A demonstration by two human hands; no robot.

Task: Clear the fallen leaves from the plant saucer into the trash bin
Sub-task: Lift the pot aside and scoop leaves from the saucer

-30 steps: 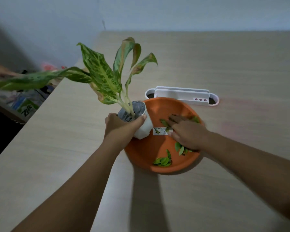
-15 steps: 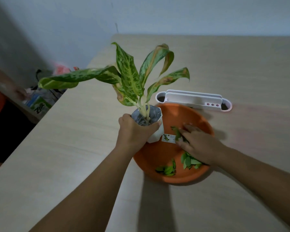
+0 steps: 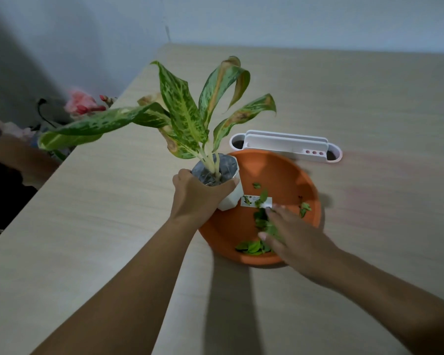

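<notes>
An orange plant saucer [image 3: 274, 170] sits on the wooden table. A white pot [image 3: 230, 199] with a speckled green plant [image 3: 182, 116] stands tilted at the saucer's left edge, and my left hand [image 3: 199, 194] grips the pot's rim. Small green fallen leaves lie in the saucer: a pile [image 3: 251, 247] at the near rim, a few [image 3: 304, 208] at the right, one [image 3: 256, 185] near the middle. My right hand [image 3: 290, 237] is low in the saucer with its fingers curled over a clump of leaves [image 3: 263, 219]. No trash bin is in view.
A white desk organiser [image 3: 286, 146] lies just behind the saucer. The table's left edge [image 3: 62, 165] drops to a cluttered floor with pink flowers [image 3: 81, 103]. Another person's arm [image 3: 16, 155] shows at far left. The wall stands behind.
My right hand has swept from the saucer's middle toward the near rim, dragging leaves with it. The pot has tipped more upright in my left hand.
</notes>
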